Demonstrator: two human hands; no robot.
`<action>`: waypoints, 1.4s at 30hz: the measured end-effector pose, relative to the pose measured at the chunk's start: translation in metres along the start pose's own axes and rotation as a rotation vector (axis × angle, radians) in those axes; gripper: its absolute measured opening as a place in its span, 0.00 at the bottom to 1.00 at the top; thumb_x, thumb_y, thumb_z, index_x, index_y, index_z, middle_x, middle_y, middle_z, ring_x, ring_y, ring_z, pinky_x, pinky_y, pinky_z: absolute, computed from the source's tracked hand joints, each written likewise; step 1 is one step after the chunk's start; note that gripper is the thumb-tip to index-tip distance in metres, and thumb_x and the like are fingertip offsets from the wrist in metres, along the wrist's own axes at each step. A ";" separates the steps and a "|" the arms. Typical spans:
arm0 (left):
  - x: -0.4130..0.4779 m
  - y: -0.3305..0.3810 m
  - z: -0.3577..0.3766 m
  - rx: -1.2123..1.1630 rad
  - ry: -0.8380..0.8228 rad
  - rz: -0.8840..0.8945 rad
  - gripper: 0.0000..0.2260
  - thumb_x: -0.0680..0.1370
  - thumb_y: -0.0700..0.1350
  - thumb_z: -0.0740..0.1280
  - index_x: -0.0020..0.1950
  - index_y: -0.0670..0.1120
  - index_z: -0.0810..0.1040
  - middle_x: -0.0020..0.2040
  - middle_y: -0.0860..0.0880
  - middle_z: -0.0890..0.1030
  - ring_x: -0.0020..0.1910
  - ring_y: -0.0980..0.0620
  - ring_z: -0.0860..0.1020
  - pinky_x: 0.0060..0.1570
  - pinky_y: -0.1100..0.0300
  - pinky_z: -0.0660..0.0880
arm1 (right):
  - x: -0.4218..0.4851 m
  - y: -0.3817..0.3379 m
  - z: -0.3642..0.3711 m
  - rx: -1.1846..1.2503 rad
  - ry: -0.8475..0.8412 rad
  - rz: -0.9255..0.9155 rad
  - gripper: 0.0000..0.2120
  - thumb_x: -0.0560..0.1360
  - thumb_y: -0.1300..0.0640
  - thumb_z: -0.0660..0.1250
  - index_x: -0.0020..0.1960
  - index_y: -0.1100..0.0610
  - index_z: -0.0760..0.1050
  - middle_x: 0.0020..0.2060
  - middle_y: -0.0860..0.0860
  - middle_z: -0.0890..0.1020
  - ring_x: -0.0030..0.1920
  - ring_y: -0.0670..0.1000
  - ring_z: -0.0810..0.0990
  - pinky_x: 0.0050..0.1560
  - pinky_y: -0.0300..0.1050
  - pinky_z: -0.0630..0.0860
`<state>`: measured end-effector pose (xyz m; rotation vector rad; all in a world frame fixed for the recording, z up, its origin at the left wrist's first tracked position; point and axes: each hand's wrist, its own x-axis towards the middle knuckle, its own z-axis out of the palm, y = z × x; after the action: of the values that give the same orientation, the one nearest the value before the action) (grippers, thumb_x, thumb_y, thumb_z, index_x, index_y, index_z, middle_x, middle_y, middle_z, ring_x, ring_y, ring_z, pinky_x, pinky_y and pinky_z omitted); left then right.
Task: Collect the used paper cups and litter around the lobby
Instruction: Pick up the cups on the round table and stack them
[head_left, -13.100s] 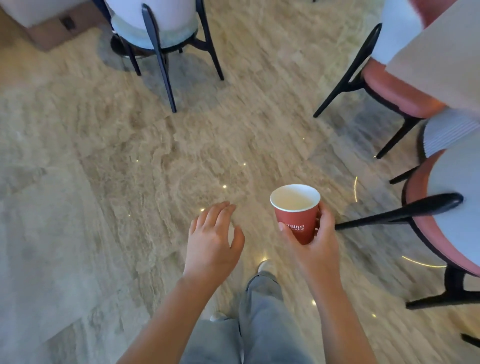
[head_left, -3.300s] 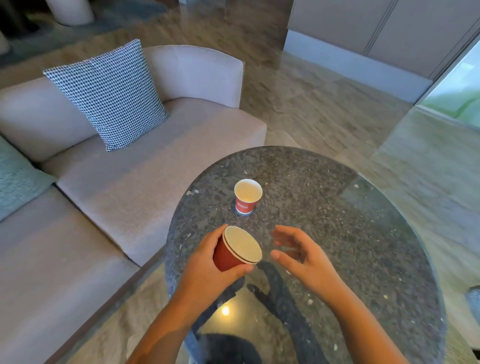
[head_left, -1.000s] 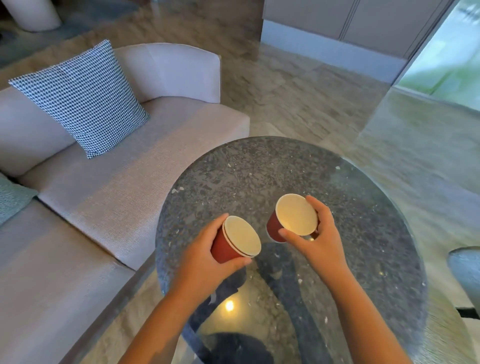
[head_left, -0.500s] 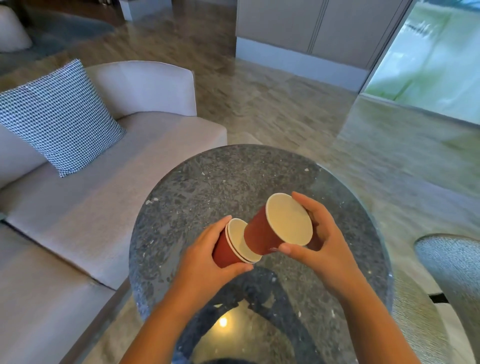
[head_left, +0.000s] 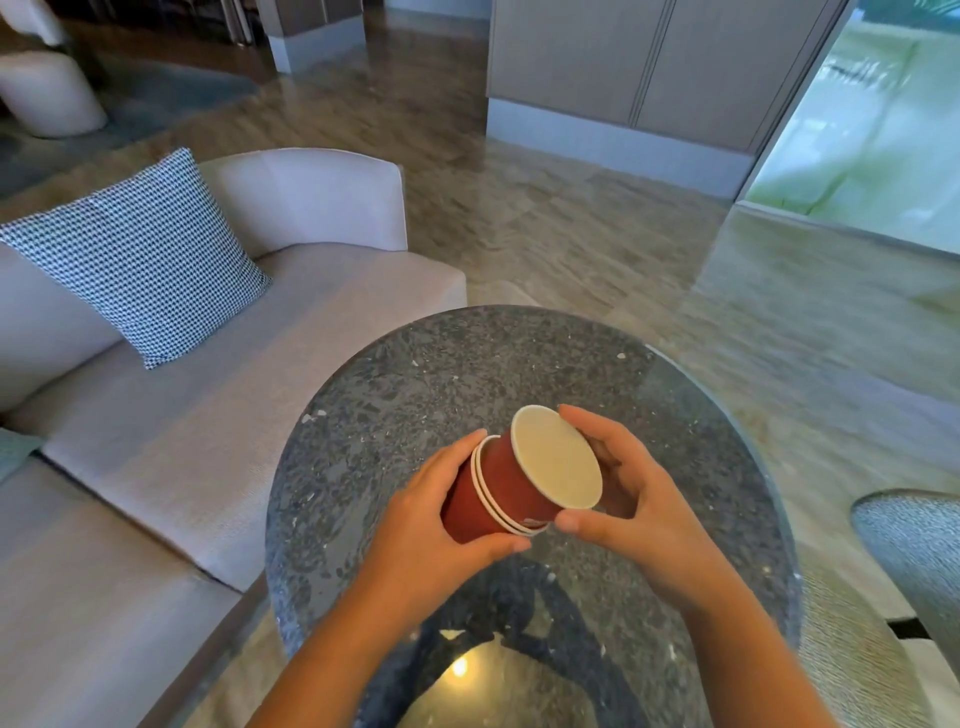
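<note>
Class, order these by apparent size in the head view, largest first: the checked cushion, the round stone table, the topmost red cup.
1. round stone table
2. checked cushion
3. topmost red cup, smallest although nearest the camera

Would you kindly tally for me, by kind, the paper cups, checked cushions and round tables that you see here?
Red paper cups: 3, nested together, counted by their white rims
Checked cushion: 1
Round stone table: 1
Total: 5
</note>
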<state>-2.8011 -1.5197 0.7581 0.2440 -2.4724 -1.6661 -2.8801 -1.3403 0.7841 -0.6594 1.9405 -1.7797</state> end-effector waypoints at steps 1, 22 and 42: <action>0.000 0.001 0.000 -0.005 0.002 0.000 0.35 0.62 0.51 0.79 0.58 0.75 0.63 0.60 0.68 0.70 0.59 0.70 0.69 0.57 0.62 0.72 | 0.001 0.001 -0.001 -0.006 -0.009 0.004 0.33 0.62 0.57 0.75 0.64 0.45 0.67 0.58 0.41 0.77 0.61 0.45 0.75 0.57 0.41 0.74; -0.007 0.024 0.022 0.027 0.029 -0.037 0.34 0.60 0.56 0.76 0.56 0.79 0.62 0.57 0.76 0.69 0.57 0.72 0.69 0.51 0.66 0.71 | -0.004 0.023 -0.015 0.025 -0.132 0.075 0.32 0.64 0.50 0.73 0.66 0.53 0.68 0.61 0.47 0.77 0.63 0.47 0.74 0.64 0.52 0.71; 0.003 0.043 0.128 -0.067 -0.070 -0.052 0.32 0.60 0.48 0.80 0.57 0.65 0.69 0.55 0.70 0.75 0.55 0.69 0.73 0.51 0.69 0.72 | -0.078 0.053 -0.101 -0.152 0.380 0.021 0.16 0.73 0.48 0.58 0.58 0.48 0.75 0.56 0.41 0.78 0.56 0.37 0.75 0.51 0.27 0.70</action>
<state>-2.8337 -1.3891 0.7501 0.2481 -2.4748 -1.8041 -2.8813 -1.2098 0.7392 -0.3634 2.3393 -1.8633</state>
